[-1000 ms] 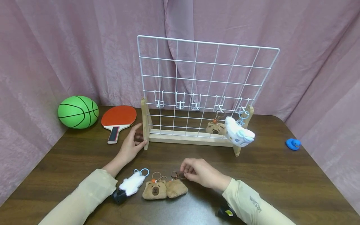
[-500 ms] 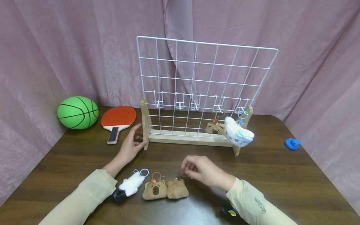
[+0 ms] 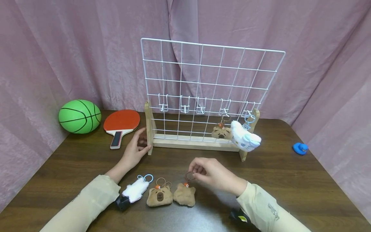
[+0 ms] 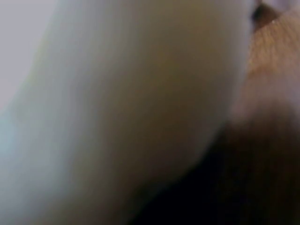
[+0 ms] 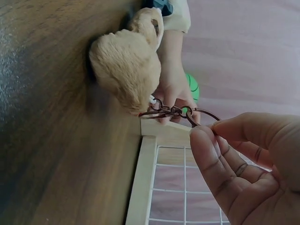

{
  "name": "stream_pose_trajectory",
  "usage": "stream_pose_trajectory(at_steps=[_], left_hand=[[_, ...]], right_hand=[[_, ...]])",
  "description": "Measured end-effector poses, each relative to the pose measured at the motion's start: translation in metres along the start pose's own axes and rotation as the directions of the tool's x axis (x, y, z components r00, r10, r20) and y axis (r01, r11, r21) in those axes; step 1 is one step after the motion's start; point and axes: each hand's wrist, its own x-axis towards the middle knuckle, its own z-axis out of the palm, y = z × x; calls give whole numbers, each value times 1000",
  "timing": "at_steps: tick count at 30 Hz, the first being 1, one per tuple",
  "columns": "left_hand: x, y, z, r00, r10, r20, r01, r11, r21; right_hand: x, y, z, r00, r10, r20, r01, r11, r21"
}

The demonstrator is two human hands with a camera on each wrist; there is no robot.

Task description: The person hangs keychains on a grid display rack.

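Between thumb and forefinger, my right hand (image 3: pixel 215 175) pinches the bronze ring (image 5: pixel 206 115) of a brown plush keychain (image 3: pixel 185 195), whose back faces up in the head view. My left hand (image 3: pixel 134 148) grips the left wooden post (image 3: pixel 149 129) of a white wire grid rack (image 3: pixel 200 82), thumb in front and fingers partly hidden behind. A bear-faced plush keychain (image 3: pixel 160 196) lies just left of the held one. Beside my left sleeve lies a white plush keychain (image 3: pixel 135 190) with a blue ring. The left wrist view is mostly blurred sleeve.
Several white hooks (image 3: pixel 184 108) line the grid. On the right hooks hang a bear plush keychain (image 3: pixel 221 132) and a white plush keychain (image 3: pixel 244 137). A green ball (image 3: pixel 80 116) and red paddle (image 3: pixel 121 120) lie left, a blue duck (image 3: pixel 300 148) right.
My right hand has moved slightly right and up, drawing the ring along; the brown plush has turned more upright and slid a little right. My left hand stays on the post.
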Motion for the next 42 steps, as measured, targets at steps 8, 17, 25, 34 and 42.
stream_pose_trajectory(at_steps=[8,17,25,34,42], left_hand=[[-1,4,-1,1000,-4,2,4,1000,-8],[0,-1,0,1000,14,0,-14,1000,9],[0,-2,0,1000,16,4,-16,1000,17],[0,0,-1,1000,19,-1,-19,1000,13],[-1,0,-1,1000,16,1,-16,1000,11]], right_hand=[[-1,-4,-9,1000,-14,14,15,999,-41],[1,-9,-22,1000,-13,23,15,997,-70],[6,-11,-36,1000,-19,21,20,997,-77],[13,-16,-58,1000,-6,22,9,990,-142],[23,-20,-77,1000,-2,7,3,988,-153]])
